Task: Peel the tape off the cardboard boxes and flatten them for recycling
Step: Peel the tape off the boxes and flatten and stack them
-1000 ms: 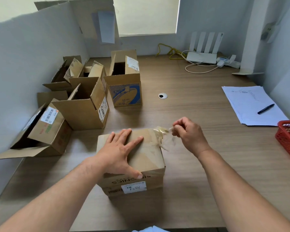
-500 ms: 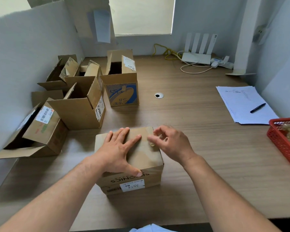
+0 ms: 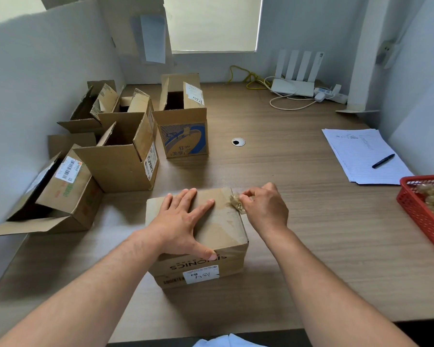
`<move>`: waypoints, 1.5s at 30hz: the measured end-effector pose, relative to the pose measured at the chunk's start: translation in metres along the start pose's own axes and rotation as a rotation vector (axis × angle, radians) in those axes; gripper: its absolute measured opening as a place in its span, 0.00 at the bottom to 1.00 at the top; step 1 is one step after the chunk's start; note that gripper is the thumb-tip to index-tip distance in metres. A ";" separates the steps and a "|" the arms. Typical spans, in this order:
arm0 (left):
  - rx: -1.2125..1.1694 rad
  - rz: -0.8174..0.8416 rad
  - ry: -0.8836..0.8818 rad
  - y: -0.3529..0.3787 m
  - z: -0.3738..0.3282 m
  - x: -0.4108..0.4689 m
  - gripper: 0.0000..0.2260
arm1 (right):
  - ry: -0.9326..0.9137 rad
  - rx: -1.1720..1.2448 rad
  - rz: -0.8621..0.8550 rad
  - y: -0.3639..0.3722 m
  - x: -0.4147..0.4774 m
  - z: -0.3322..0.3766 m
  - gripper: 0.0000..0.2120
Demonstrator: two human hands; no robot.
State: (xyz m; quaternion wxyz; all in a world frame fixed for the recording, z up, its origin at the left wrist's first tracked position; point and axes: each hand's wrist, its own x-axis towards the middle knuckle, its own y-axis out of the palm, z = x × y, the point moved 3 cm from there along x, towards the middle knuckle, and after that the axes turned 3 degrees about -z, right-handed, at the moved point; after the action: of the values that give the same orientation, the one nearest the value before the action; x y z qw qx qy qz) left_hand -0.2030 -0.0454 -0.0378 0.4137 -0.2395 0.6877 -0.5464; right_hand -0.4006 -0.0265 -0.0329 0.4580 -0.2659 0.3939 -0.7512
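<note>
While the box (image 3: 218, 221) is pressed flat by the spread left hand (image 3: 178, 221), crumpled tape (image 3: 236, 204) is pinched by the right hand (image 3: 266, 209); its fingertips are partly hidden.

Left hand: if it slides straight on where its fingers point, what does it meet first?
Probably nothing soon. The left hand lies flat on the closed box, fingers aimed away and slightly right. Past the box's far edge lies bare table, toward the cable hole; the blue-printed box seems left of that line.
</note>
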 end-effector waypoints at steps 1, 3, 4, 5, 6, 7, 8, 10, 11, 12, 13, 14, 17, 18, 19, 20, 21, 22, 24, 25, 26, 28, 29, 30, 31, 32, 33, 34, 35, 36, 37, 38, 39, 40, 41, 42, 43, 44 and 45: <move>-0.001 0.002 0.003 0.000 0.000 0.000 0.53 | 0.009 -0.024 -0.024 0.000 0.001 0.002 0.11; -0.005 0.005 0.007 0.000 0.000 0.000 0.53 | 0.064 0.051 -0.055 0.001 0.001 0.004 0.10; -0.006 0.005 0.009 0.000 0.001 0.000 0.53 | 0.092 0.131 -0.069 0.002 0.001 0.005 0.10; -0.007 0.004 0.010 0.001 0.001 0.001 0.53 | 0.118 0.219 -0.083 0.003 0.000 0.006 0.09; -0.007 0.001 0.011 0.001 0.002 0.001 0.53 | 0.145 0.304 -0.089 0.003 -0.002 0.008 0.09; -0.005 -0.003 0.012 0.001 0.002 0.002 0.53 | 0.162 0.377 -0.087 0.003 -0.004 0.009 0.09; -0.003 -0.008 0.014 0.002 0.003 0.003 0.53 | 0.161 0.431 -0.072 0.003 -0.006 0.010 0.10; -0.003 -0.022 0.019 0.004 0.004 0.005 0.53 | 0.117 0.448 -0.010 0.004 -0.011 0.012 0.12; -0.006 -0.033 0.022 0.005 0.004 0.006 0.53 | 0.084 0.385 0.021 0.005 -0.013 0.013 0.13; -0.010 -0.041 0.025 0.006 0.005 0.006 0.53 | 0.049 0.283 0.036 0.007 -0.014 0.014 0.14; -0.015 -0.047 0.029 0.007 0.004 0.006 0.53 | 0.025 0.173 0.035 0.009 -0.016 0.014 0.13; -0.018 -0.051 0.032 0.007 0.004 0.006 0.53 | 0.010 0.082 0.018 0.010 -0.016 0.014 0.12; -0.031 -0.041 0.029 0.005 0.005 0.007 0.55 | 0.012 0.043 -0.036 0.010 -0.012 0.016 0.08; -0.044 -0.032 0.026 0.004 0.005 0.008 0.56 | 0.012 0.090 -0.045 0.012 -0.010 0.015 0.08; -0.057 -0.023 0.021 0.003 0.005 0.007 0.57 | 0.011 0.140 -0.051 0.014 -0.007 0.013 0.09; -0.064 -0.020 0.019 0.002 0.004 0.007 0.57 | 0.021 0.189 -0.062 0.015 -0.006 0.009 0.09; -0.067 -0.026 0.018 0.001 0.003 0.006 0.57 | 0.044 0.237 -0.085 0.013 -0.005 0.004 0.10; -0.071 -0.041 0.016 0.000 0.001 0.005 0.57 | 0.075 0.289 -0.120 0.010 -0.002 -0.002 0.10; -0.082 -0.070 0.006 -0.002 -0.003 0.003 0.57 | 0.107 0.346 -0.190 0.001 0.006 -0.017 0.10; -0.084 -0.074 -0.001 -0.002 -0.007 0.002 0.57 | 0.107 0.339 -0.216 -0.006 0.011 -0.024 0.10; -0.087 -0.073 -0.009 -0.003 -0.011 0.002 0.57 | 0.097 0.330 -0.241 -0.013 0.015 -0.031 0.09; -0.103 -0.072 -0.020 -0.003 -0.025 0.007 0.60 | 0.068 0.327 -0.291 -0.032 0.024 -0.047 0.09; -0.111 -0.075 -0.019 -0.004 -0.036 0.011 0.61 | 0.050 0.314 -0.319 -0.043 0.027 -0.057 0.09; -0.116 -0.077 -0.012 -0.005 -0.050 0.017 0.62 | 0.041 0.301 -0.342 -0.054 0.030 -0.069 0.11; -0.117 -0.079 -0.001 -0.006 -0.066 0.023 0.61 | 0.039 0.301 -0.363 -0.066 0.033 -0.083 0.15; -0.115 -0.079 0.013 -0.008 -0.083 0.030 0.60 | 0.048 0.311 -0.378 -0.078 0.037 -0.099 0.17; -0.107 -0.077 0.027 -0.010 -0.102 0.037 0.59 | 0.060 0.312 -0.394 -0.090 0.041 -0.117 0.17; -0.095 -0.074 0.038 -0.012 -0.121 0.045 0.59 | 0.065 0.297 -0.416 -0.104 0.046 -0.137 0.14; -0.082 -0.070 0.045 -0.014 -0.138 0.054 0.58 | 0.062 0.267 -0.443 -0.118 0.051 -0.158 0.10; -0.072 -0.065 0.049 -0.016 -0.155 0.063 0.57 | 0.060 0.236 -0.477 -0.133 0.057 -0.180 0.07; -0.064 -0.060 0.052 -0.019 -0.171 0.073 0.57 | 0.069 0.205 -0.507 -0.149 0.064 -0.204 0.05; -0.058 -0.055 0.054 -0.021 -0.186 0.082 0.57 | 0.088 0.178 -0.536 -0.164 0.072 -0.228 0.05; -0.052 -0.053 0.058 -0.023 -0.200 0.091 0.58 | 0.114 0.150 -0.559 -0.179 0.079 -0.251 0.06; -0.046 -0.052 0.062 -0.024 -0.212 0.100 0.58 | 0.143 0.122 -0.579 -0.192 0.086 -0.274 0.06; -0.041 -0.051 0.065 -0.026 -0.224 0.107 0.59 | 0.177 0.093 -0.588 -0.205 0.093 -0.295 0.06; -0.037 -0.052 0.065 -0.027 -0.234 0.114 0.60 | 0.212 0.071 -0.591 -0.215 0.099 -0.316 0.06; -0.034 -0.051 0.063 -0.028 -0.243 0.120 0.60 | 0.242 0.050 -0.586 -0.224 0.105 -0.336 0.06; -0.031 -0.048 0.062 -0.029 -0.250 0.124 0.61 | 0.267 0.024 -0.573 -0.231 0.112 -0.354 0.06; -0.029 -0.043 0.061 -0.030 -0.255 0.128 0.61 | 0.283 -0.011 -0.552 -0.236 0.117 -0.369 0.06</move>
State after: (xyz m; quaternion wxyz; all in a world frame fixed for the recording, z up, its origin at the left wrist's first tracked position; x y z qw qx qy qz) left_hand -0.4874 -0.0128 -0.0333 0.3772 -0.2436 0.7025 -0.5521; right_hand -0.8458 0.0605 -0.0336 0.1758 -0.2579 0.3708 -0.8747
